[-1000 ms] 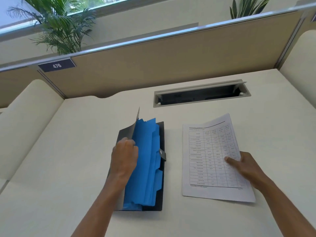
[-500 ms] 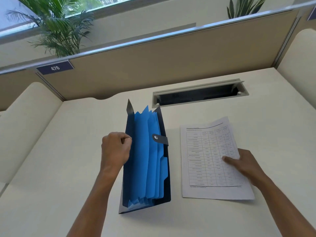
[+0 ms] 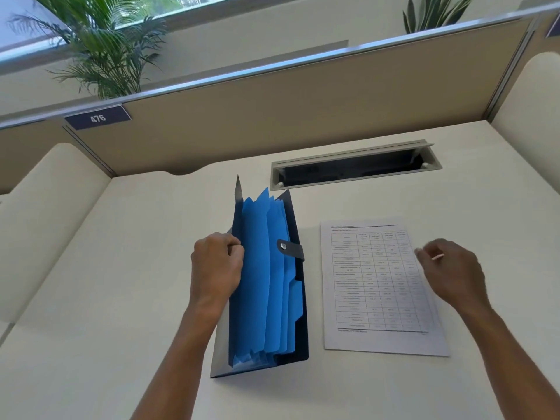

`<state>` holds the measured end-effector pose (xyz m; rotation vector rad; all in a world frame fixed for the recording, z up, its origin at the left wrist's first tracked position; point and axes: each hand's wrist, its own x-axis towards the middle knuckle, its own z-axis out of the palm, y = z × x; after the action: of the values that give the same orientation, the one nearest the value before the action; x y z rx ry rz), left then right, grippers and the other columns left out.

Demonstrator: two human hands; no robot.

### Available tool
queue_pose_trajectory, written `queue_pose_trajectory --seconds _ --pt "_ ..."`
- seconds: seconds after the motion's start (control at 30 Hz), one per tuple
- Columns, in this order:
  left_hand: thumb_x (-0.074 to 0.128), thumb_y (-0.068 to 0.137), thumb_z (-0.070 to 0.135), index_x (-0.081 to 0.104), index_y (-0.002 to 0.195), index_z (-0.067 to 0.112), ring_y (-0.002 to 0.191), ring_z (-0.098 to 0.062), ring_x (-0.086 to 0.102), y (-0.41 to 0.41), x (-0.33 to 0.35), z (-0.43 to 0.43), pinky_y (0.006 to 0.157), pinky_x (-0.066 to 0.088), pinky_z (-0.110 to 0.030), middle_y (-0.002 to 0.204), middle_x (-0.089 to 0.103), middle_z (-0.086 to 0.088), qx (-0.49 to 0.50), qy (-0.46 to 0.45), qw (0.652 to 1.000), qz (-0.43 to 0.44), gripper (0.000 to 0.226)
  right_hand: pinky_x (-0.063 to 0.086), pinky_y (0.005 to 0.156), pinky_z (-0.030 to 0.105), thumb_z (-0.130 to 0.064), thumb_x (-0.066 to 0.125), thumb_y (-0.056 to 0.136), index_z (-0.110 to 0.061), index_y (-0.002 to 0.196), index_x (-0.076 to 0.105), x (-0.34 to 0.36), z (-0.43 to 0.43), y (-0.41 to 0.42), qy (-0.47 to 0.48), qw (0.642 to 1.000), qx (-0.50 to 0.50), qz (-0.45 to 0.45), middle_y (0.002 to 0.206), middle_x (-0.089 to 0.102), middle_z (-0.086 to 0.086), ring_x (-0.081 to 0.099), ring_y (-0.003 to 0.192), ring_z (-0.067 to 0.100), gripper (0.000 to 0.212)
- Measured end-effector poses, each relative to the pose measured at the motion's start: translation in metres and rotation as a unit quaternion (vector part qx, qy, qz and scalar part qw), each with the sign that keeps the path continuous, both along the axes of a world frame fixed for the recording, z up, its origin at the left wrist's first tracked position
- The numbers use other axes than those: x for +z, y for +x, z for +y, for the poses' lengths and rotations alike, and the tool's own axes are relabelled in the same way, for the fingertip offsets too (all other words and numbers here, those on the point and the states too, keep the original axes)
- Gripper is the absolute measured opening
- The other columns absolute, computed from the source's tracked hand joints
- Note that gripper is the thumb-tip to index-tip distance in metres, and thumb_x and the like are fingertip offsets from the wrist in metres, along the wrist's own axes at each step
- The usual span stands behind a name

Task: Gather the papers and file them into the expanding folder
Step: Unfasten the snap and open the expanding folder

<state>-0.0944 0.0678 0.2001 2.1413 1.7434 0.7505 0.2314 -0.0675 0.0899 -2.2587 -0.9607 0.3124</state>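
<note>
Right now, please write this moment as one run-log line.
left hand: holds dark expanding folder open | right hand: above printed white paper sheet | filing: not yet done

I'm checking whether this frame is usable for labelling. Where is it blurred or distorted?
Head view: the right hand is motion-blurred over the sheet of paper, whose table print is too soft to read; the left hand on the expanding folder is sharp; wide-angle bending curves the partition rail.
</note>
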Motion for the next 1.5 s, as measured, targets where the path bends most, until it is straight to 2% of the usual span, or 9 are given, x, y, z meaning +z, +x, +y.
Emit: queue_pose_trajectory --seconds 0.1,0.2,0.3,0.43,0.73,0.93,1.3,1.4,1.5 --pt "0.056 0.086 0.002 0.076 0.086 0.004 0.069 -0.014 0.056 0.002 0.0 -0.003 0.07 0.043 -0.024 0.087 0.073 -0.009 0.003 0.01 1.0 0.002 0.021 0.058 0.073 0.039 -0.034 0.072 0.085 -0.015 0.097 0.07 0.041 0.018 -0.037 0.079 0.979 0.116 0.151 0.091 0.073 0.0 0.07 0.079 0.019 0.022" --pt "0.055 0.086 0.001 0.076 0.085 0.004 0.068 -0.014 0.056 0.002 0.002 -0.006 0.069 0.043 -0.024 0.087 0.074 -0.009 0.004 0.009 1.0 -0.009 0.021 0.056 0.079 0.032 -0.059 0.064 0.075 -0.028 0.137 0.047 0.074 0.034 -0.091 0.027 0.934 0.234 0.27 0.125 0.058 -0.009 0.066 0.1 0.016 0.071" --pt "0.055 0.086 0.0 0.077 0.084 0.006 0.067 -0.017 0.059 0.005 0.005 -0.012 0.068 0.044 -0.026 0.084 0.073 -0.008 -0.014 0.024 1.0 -0.005 0.023 0.05 0.083 0.026 -0.053 0.067 0.083 -0.035 0.152 0.018 0.084 0.051 -0.133 -0.002 0.915 0.278 0.293 0.145 0.041 -0.006 0.057 0.115 0.016 0.087" --pt "0.055 0.084 0.0 0.077 0.081 0.008 0.068 -0.02 0.063 0.009 0.009 -0.02 0.066 0.05 -0.032 0.08 0.072 -0.007 -0.039 0.037 0.998 -0.016 0.023 0.039 0.099 0.028 -0.049 0.073 0.081 -0.031 0.154 0.012 0.089 0.064 -0.149 0.015 0.931 0.249 0.266 0.159 0.029 0.001 0.038 0.139 0.023 0.097" --pt "0.058 0.083 0.001 0.078 0.081 0.013 0.069 -0.01 0.064 0.012 0.013 -0.018 0.071 0.055 -0.029 0.077 0.072 0.002 -0.024 -0.02 0.992 -0.125 0.023 0.059 0.071 0.026 -0.015 0.069 0.084 -0.023 0.143 0.039 0.109 0.078 -0.144 0.016 0.949 0.225 0.222 0.12 0.06 -0.003 0.063 0.091 0.008 0.067" --pt "0.059 0.088 0.009 0.077 0.087 0.016 0.073 -0.003 0.062 0.005 0.012 -0.015 0.063 0.042 -0.005 0.087 0.069 0.005 -0.03 -0.027 0.991 -0.127 0.019 0.043 0.098 0.027 -0.038 0.066 0.09 -0.02 0.149 0.035 0.116 0.086 -0.158 0.011 0.95 0.248 0.188 0.149 0.045 0.002 0.046 0.132 0.021 0.069" --pt "0.064 0.074 0.066 0.04 0.144 0.02 0.126 -0.015 0.047 -0.012 0.002 -0.017 0.097 0.042 -0.028 0.142 0.047 0.002 -0.065 -0.155 0.985 -0.046 0.087 0.035 0.111 0.037 -0.044 0.064 0.09 -0.017 0.153 0.029 0.118 0.094 -0.165 -0.017 0.941 0.289 0.173 0.157 0.036 0.002 0.035 0.143 0.021 0.076" --pt "0.07 0.076 0.053 0.036 0.147 0.02 0.126 -0.017 0.047 -0.011 0.002 -0.017 0.1 0.042 -0.032 0.142 0.046 0.002 -0.07 -0.153 0.985 -0.035 0.085 0.045 0.107 0.042 -0.047 0.064 0.089 -0.021 0.149 0.037 0.117 0.094 -0.165 -0.015 0.939 0.293 0.181 0.148 0.047 -0.001 0.047 0.133 0.02 0.07" --pt "0.067 0.079 0.027 0.053 0.135 0.02 0.113 -0.01 0.056 -0.011 0.002 -0.015 0.095 0.044 -0.026 0.131 0.056 0.006 -0.06 -0.115 0.989 -0.076 0.058 0.048 0.094 0.027 -0.043 0.063 0.091 -0.021 0.142 0.045 0.119 0.092 -0.162 0.001 0.936 0.296 0.19 0.134 0.055 -0.009 0.054 0.116 0.011 0.059"
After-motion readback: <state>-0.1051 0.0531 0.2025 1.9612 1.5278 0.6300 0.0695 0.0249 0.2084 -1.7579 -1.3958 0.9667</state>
